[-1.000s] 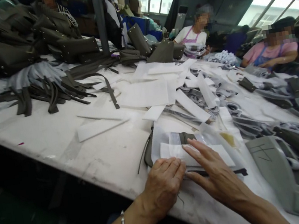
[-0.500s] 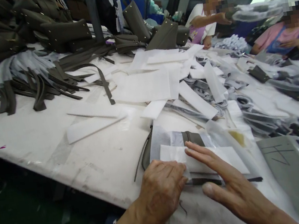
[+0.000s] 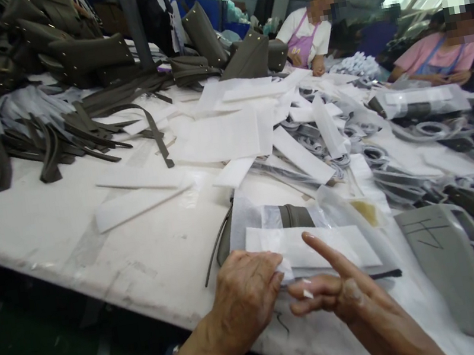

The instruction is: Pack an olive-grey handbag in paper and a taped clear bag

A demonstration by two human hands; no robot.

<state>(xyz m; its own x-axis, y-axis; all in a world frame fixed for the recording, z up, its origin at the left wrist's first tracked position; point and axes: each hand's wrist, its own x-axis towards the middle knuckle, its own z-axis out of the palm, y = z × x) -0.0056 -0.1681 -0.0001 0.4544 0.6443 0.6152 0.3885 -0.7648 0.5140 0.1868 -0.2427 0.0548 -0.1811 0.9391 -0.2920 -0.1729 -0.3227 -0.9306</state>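
Note:
A dark olive bag (image 3: 296, 216) lies on the table in front of me, partly covered by white sheet wrap and clear film. Across it rests a white foam strip (image 3: 320, 246). My left hand (image 3: 248, 287), with a silver bangle at the wrist, has its fingers curled over the strip's left end; its fingertips are partly hidden. My right hand (image 3: 345, 292) hovers at the near edge, index finger stretched out and the others bent, apart from the thumb's side. A small white scrap (image 3: 308, 293) clings to its fingers. A thin dark strap (image 3: 216, 247) sticks out at the bag's left.
Loose white foam sheets (image 3: 216, 135) lie beyond the bag. Dark straps (image 3: 47, 147) and stacked bags (image 3: 87, 57) fill the far left. A grey plastic device (image 3: 436, 242) with pen marks stands at right, beside wrapped coils (image 3: 378, 158). Two co-workers (image 3: 308, 34) are across the table.
My right hand's fingers have lifted from the foam strip and bent, leaving the index out. The far co-worker's arm has drawn back; a wrapped bundle, earlier in the air, lies at right.

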